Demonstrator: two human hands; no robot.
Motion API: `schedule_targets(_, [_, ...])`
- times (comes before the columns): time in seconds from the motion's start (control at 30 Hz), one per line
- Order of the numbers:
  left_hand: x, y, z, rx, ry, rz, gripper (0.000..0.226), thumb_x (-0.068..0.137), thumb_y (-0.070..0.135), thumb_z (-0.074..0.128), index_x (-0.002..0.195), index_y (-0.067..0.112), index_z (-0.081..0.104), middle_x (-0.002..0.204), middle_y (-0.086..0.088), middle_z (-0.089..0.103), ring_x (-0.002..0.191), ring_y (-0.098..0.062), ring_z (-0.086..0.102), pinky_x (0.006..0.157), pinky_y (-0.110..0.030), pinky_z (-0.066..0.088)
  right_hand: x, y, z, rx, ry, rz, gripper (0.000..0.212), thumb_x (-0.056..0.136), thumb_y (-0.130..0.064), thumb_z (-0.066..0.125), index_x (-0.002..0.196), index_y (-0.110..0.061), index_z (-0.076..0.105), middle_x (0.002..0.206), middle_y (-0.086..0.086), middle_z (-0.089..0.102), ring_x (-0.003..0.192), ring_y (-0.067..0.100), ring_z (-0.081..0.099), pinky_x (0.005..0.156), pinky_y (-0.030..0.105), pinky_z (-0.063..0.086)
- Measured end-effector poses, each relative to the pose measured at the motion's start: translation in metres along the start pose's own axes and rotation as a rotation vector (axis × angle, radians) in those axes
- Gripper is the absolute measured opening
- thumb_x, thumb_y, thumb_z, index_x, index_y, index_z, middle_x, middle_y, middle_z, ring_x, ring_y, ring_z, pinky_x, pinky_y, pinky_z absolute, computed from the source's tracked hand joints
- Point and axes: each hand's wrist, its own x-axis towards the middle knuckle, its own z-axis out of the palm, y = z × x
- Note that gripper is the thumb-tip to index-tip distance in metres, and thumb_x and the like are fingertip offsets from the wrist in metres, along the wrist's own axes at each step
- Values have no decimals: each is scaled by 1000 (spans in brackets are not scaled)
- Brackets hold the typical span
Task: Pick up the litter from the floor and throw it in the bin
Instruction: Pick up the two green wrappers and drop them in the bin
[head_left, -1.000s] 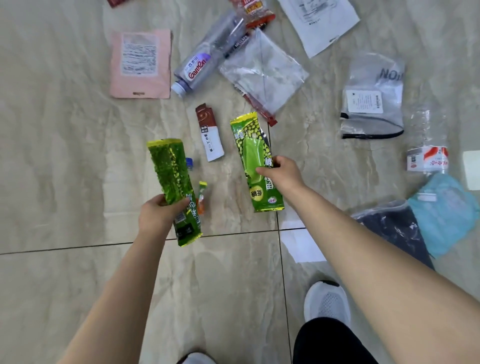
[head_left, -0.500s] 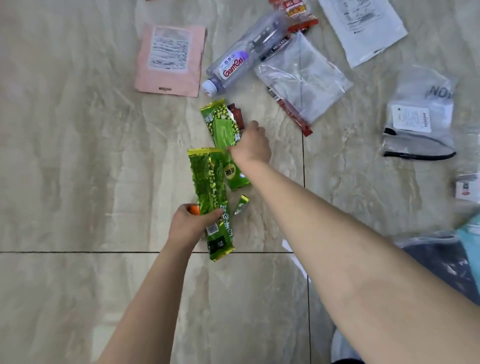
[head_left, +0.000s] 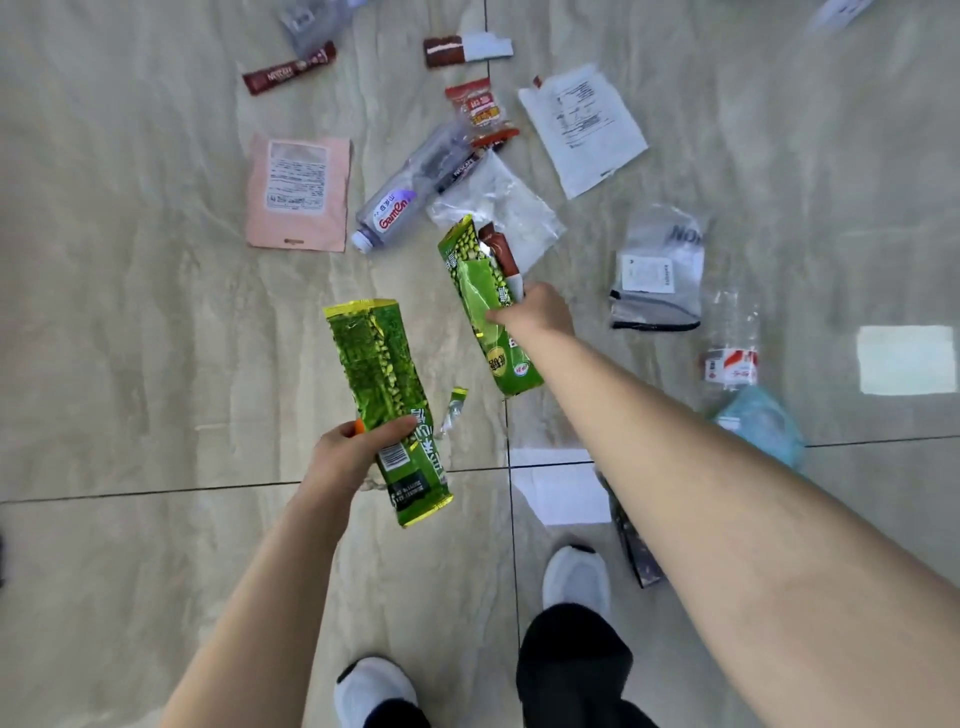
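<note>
Above the tiled floor (head_left: 130, 364), the left hand (head_left: 353, 457) is gripping one green pea-snack wrapper (head_left: 384, 395) and the right hand (head_left: 540, 312) another (head_left: 483, 306) plus a brown sachet (head_left: 501, 252), while a water bottle (head_left: 410, 195), papers and bags are lying uncollected, with no bin showing.

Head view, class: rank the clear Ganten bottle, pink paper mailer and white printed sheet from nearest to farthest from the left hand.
1. Clear Ganten bottle, ahead, slightly right.
2. Pink paper mailer, ahead-left; close to the bottle's distance.
3. White printed sheet, far ahead-right.
Measured from the left hand.
</note>
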Motion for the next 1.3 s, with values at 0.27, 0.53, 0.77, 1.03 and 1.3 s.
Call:
schedule_targets(0.27, [-122, 182, 75, 35, -63, 77, 26, 69, 31, 79, 86, 16, 65, 69, 3, 72, 65, -12, 66, 56, -25, 46, -31, -89, -232, 65, 52, -1, 43, 77, -33, 74, 108, -8, 60, 107, 9, 67, 85, 26, 60, 65, 28, 42])
schedule_targets(0.53, [-139, 357, 144, 97, -158, 179, 30, 71, 28, 77, 95, 16, 65, 73, 4, 74, 66, -12, 69, 57, -22, 51, 23, -168, -375, 116, 162, 29, 37, 75, -32, 75, 103, -10, 65, 100, 8, 70, 80, 25, 64, 69, 27, 48])
schedule_targets(0.77, [-92, 506, 195, 221, -203, 222, 22, 72, 32, 76, 84, 17, 66, 85, -4, 73, 83, -24, 64, 91, -40, 45, 116, -250, -453, 132, 218, 35, 27, 78, -32, 73, 94, -13, 63, 91, 5, 63, 77, 24, 58, 67, 27, 41])
schedule_targets(1.03, [-69, 601, 275, 272, -247, 212, 33, 71, 38, 75, 92, 15, 64, 91, -4, 71, 81, -21, 61, 72, -33, 42, 186, -267, -534, 103, 231, 80, 33, 80, -32, 70, 103, -9, 64, 95, 7, 65, 80, 26, 61, 69, 29, 46])
schedule_targets(1.3, [-31, 686, 397, 296, -239, 219, 27, 74, 36, 74, 91, 18, 63, 87, -1, 72, 81, -18, 64, 69, -31, 43, 306, -274, -630, 20, 219, 97, 31, 82, -31, 67, 102, -9, 61, 91, 6, 63, 77, 25, 57, 66, 28, 39])
